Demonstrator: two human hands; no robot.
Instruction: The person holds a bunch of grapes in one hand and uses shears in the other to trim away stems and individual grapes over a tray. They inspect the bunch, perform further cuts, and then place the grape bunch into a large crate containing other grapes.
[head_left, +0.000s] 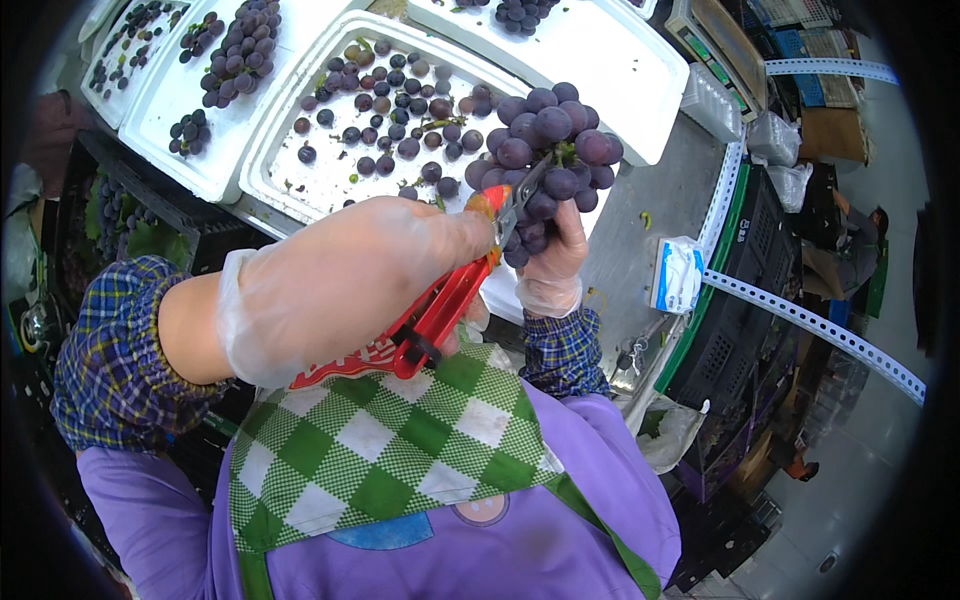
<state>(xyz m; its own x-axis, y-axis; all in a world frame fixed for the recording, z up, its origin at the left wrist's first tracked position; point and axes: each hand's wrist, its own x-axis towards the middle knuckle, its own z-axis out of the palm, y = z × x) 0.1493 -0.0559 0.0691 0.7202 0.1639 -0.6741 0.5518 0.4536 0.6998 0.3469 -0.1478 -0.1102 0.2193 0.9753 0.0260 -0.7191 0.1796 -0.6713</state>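
Note:
My left hand (360, 262), in a clear plastic glove, is closed around red-handled snips (442, 315). The narrow metal blades reach in among the stems of a bunch of dark purple grapes (551, 124). My right hand (555, 262), gloved too, holds this bunch from below; a fingertip shows at its lower edge, while the bunch and the left hand hide other fingers. Under and behind the bunch lies a white foam tray (259, 161) with many loose grapes (409, 148) and bits of stem. Whether the blades touch a stem cannot be told.
More foam trays, one with whole bunches (244, 56), stand at the left and top. A scale (724, 60), clear plastic boxes (709, 101), a tissue pack (679, 274) and keys (634, 356) are at the right. Black crates (731, 300) flank the metal table (626, 240). Other people are farther right.

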